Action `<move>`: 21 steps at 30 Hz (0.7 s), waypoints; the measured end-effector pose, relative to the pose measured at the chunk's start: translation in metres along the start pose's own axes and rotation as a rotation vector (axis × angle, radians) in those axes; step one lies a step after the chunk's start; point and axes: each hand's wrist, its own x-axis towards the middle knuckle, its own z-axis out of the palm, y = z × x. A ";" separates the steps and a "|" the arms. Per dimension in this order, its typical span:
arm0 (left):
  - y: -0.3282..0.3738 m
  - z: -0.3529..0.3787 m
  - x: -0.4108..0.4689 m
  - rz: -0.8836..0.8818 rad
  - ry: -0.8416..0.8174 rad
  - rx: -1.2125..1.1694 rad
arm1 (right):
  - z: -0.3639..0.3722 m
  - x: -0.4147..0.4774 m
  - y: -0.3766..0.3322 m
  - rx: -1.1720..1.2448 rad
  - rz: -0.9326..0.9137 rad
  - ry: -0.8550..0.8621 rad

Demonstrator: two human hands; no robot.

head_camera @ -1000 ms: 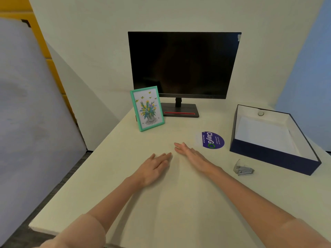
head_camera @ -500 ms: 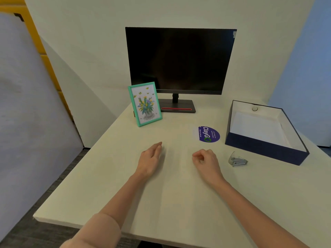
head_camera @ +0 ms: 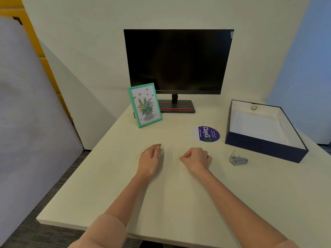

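Both hands pulled back toward body vs 1 s ago. Right grip [head_camera: 196, 157] curled to a fist, holding nothing; left grip [head_camera: 150, 158] relaxed, resting on table [head_camera: 170, 203]. Metal clip [head_camera: 238, 159] lies just right of fist, nr navy box [head_camera: 259, 149]. Prob next: uncurl fingers, reach sideways, pinch clip by its sides.

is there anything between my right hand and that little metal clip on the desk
Nothing visible. Only bare table lies between the right hand and the metal clip. The purple sticker sits farther back and the open blue box stands behind the clip, both off that line.
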 end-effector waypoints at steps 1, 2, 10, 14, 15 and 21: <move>-0.002 0.001 0.001 -0.009 0.034 0.015 | 0.000 0.001 0.000 -0.007 0.003 -0.003; -0.004 0.001 0.003 -0.018 0.073 0.039 | 0.000 0.002 0.000 -0.013 0.005 -0.006; -0.009 0.003 0.008 0.007 0.085 0.240 | -0.001 0.004 0.002 -0.128 -0.053 -0.036; -0.002 0.001 0.016 -0.007 0.008 0.267 | -0.005 0.005 0.000 -0.140 -0.069 -0.105; -0.001 0.000 0.018 -0.011 -0.008 0.279 | -0.007 0.006 0.000 -0.127 -0.064 -0.120; 0.005 0.004 0.025 -0.060 -0.030 0.330 | -0.025 0.010 0.001 0.080 0.009 -0.186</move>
